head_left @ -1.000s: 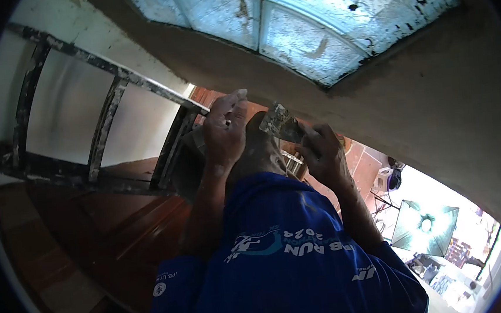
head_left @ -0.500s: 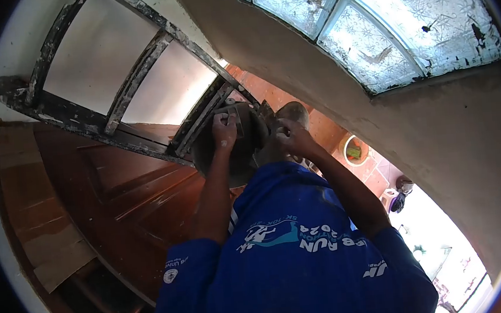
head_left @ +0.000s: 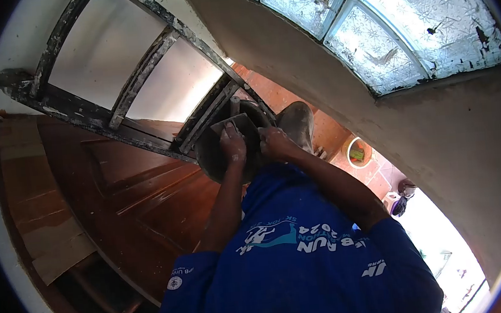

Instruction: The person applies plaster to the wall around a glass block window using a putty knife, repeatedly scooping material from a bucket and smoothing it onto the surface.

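A dark round bucket (head_left: 208, 155) stands in front of me beside the ladder. Over its opening my left hand (head_left: 233, 145) is closed on a flat rectangular blade (head_left: 240, 121), with the thumb lying along its face. A short rounded handle-like piece (head_left: 234, 105) sticks up behind the blade. My right hand (head_left: 275, 143) is closed at the bucket's right side, fingers curled. What it grips, if anything, is hidden. Pale smears mark my left hand. My knee (head_left: 296, 124) shows just right of the bucket.
A paint-spattered ladder (head_left: 141, 77) leans across the upper left. Brown wooden door (head_left: 141, 188) lies to the left. A plastered wall (head_left: 437, 136) with a glass-block window (head_left: 382, 40) runs along the right. On the tiled floor stands a pale-rimmed bucket (head_left: 348, 146).
My right hand has moved left and down to the bucket's side; the trowel-like piece near it no longer shows. The blade in my left hand now lies tilted flatter over the bucket.
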Available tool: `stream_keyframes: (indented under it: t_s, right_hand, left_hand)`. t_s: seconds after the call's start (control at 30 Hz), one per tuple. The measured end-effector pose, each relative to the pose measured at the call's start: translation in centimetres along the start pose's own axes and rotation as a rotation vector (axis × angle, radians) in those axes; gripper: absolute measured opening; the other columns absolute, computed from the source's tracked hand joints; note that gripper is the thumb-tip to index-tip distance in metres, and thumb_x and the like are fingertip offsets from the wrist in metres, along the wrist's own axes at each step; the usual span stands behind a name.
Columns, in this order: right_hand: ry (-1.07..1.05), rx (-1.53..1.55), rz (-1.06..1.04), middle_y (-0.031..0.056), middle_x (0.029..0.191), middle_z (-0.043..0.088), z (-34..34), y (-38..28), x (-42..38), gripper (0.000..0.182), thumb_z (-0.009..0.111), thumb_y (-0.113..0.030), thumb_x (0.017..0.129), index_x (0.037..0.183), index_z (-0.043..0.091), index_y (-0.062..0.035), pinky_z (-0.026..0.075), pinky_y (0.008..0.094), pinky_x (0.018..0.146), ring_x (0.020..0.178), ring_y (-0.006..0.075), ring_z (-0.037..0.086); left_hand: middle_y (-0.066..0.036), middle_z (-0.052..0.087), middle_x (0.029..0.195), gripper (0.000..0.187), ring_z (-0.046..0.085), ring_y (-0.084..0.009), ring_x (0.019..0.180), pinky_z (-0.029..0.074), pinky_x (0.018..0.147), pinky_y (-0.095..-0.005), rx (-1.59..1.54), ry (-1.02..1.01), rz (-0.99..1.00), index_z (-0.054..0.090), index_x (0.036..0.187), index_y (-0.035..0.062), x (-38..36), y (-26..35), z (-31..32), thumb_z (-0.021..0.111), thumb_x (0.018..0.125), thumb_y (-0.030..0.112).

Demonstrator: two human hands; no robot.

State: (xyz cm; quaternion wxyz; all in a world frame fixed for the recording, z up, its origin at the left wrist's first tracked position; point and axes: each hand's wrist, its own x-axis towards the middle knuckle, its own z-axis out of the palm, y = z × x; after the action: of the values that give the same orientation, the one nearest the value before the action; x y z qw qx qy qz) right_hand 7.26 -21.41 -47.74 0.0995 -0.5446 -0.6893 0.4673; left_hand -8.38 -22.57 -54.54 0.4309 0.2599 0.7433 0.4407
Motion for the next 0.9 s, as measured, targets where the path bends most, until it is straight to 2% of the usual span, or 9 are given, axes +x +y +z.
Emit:
stream_keyframes:
  t_s: [0.2, 0.27, 0.37, 0.43, 0.53, 0.6, 0.63, 0.67, 0.9]
  right_hand:
    - [0.041, 0.040, -0.064, 0.0278, 0.106, 0.063, -0.2, 1.5, -3.4, 0.038, 0.059, -0.016, 0.082, 0.117, 0.062, -0.0019, 0.049, 0.0483, 0.088, 0.102, 0.0448, 0.060]
    - [0.135, 0.002, 0.065, 0.0266, 0.107, 0.063, -0.4, 0.5, -2.4, 0.038, 0.060, -0.017, 0.083, 0.118, 0.063, -0.0016, 0.049, 0.0480, 0.088, 0.103, 0.0437, 0.060]
    - [0.101, -0.106, -0.102, 0.0248, 0.107, 0.064, 0.6, 0.9, -2.7, 0.040, 0.061, -0.019, 0.085, 0.120, 0.062, -0.0001, 0.048, 0.0500, 0.088, 0.105, 0.0430, 0.060]
    - [0.142, 0.031, -0.133, 0.0234, 0.104, 0.065, -2.1, 0.0, -5.7, 0.042, 0.059, -0.018, 0.088, 0.127, 0.058, -0.0004, 0.050, 0.0459, 0.085, 0.100, 0.0375, 0.063]
    - [0.266, 0.371, -0.127, 0.0141, 0.096, 0.065, -9.7, -4.6, -11.8, 0.045, 0.053, -0.016, 0.094, 0.137, 0.051, -0.0012, 0.051, 0.0319, 0.075, 0.085, 0.0190, 0.062]
    - [0.309, 0.673, 0.051, 0.0140, 0.098, 0.066, -14.0, -6.4, -16.5, 0.046, 0.053, -0.014, 0.095, 0.137, 0.048, 0.0037, 0.049, 0.0293, 0.078, 0.086, 0.0152, 0.062]
    - [0.458, 0.727, -0.128, 0.0068, 0.094, 0.062, -14.8, -6.3, -18.2, 0.048, 0.053, -0.010, 0.094, 0.140, 0.046, 0.0021, 0.046, 0.0228, 0.071, 0.080, 0.0079, 0.054]
    - [0.488, 0.832, -0.067, 0.0057, 0.097, 0.061, -16.6, -8.0, -20.2, 0.049, 0.053, -0.010, 0.095, 0.142, 0.045, 0.0003, 0.045, 0.0221, 0.069, 0.081, 0.0073, 0.054]
    - [0.830, 1.013, -0.422, 0.0146, 0.104, 0.066, -17.9, -5.2, -21.4, 0.054, 0.069, -0.008, 0.088, 0.136, 0.046, 0.0036, 0.058, 0.0359, 0.080, 0.096, 0.0253, 0.069]
  left_hand:
    - [-0.004, 0.055, 0.068, 0.041, 0.054, -0.0152, 0.058, 0.045, 0.054, -0.0329, -0.125, 0.043, -0.062, 0.058, 0.085, 0.0038, -0.2, 0.8, -1.2, 0.042, 0.102, 0.037]
    - [-0.004, 0.055, 0.068, 0.040, 0.054, -0.0144, 0.058, 0.044, 0.053, -0.0325, -0.106, -0.015, -0.029, 0.057, 0.084, 0.0049, -0.9, 1.4, -1.1, 0.043, 0.102, 0.038]
    - [-0.003, 0.056, 0.069, 0.041, 0.054, -0.0145, 0.058, 0.044, 0.053, -0.0320, 0.066, 0.035, 0.143, 0.057, 0.085, 0.0045, 0.3, -1.9, -0.8, 0.044, 0.102, 0.039]
    - [-0.005, 0.056, 0.070, 0.042, 0.055, -0.0154, 0.059, 0.044, 0.053, -0.0318, -0.058, 0.028, 0.005, 0.058, 0.085, 0.0042, -0.1, -0.3, -0.8, 0.044, 0.102, 0.040]
    - [-0.007, 0.057, 0.070, 0.045, 0.057, -0.0175, 0.062, 0.046, 0.059, -0.0334, 0.064, -0.056, 0.148, 0.059, 0.085, 0.0020, -1.6, 2.4, -1.9, 0.043, 0.102, 0.041]
    - [-0.008, 0.057, 0.070, 0.048, 0.057, -0.0181, 0.063, 0.046, 0.062, -0.0341, 0.082, -0.091, 0.307, 0.058, 0.084, 0.0008, -1.8, 2.5, -2.1, 0.042, 0.102, 0.042]
    - [-0.008, 0.056, 0.070, 0.048, 0.057, -0.0180, 0.063, 0.046, 0.062, -0.0340, 0.129, -0.115, 0.303, 0.058, 0.083, 0.0004, -2.6, 3.6, -2.0, 0.042, 0.102, 0.042]
    - [-0.008, 0.056, 0.070, 0.049, 0.056, -0.0179, 0.063, 0.045, 0.063, -0.0339, 0.178, -0.138, 0.299, 0.057, 0.082, 0.0000, -3.6, 5.3, -2.2, 0.042, 0.102, 0.042]
    - [-0.006, 0.053, 0.068, 0.049, 0.052, -0.0157, 0.061, 0.042, 0.059, -0.0314, 0.029, -0.285, 0.206, 0.055, 0.083, 0.0008, -3.2, 5.8, -1.3, 0.040, 0.103, 0.043]
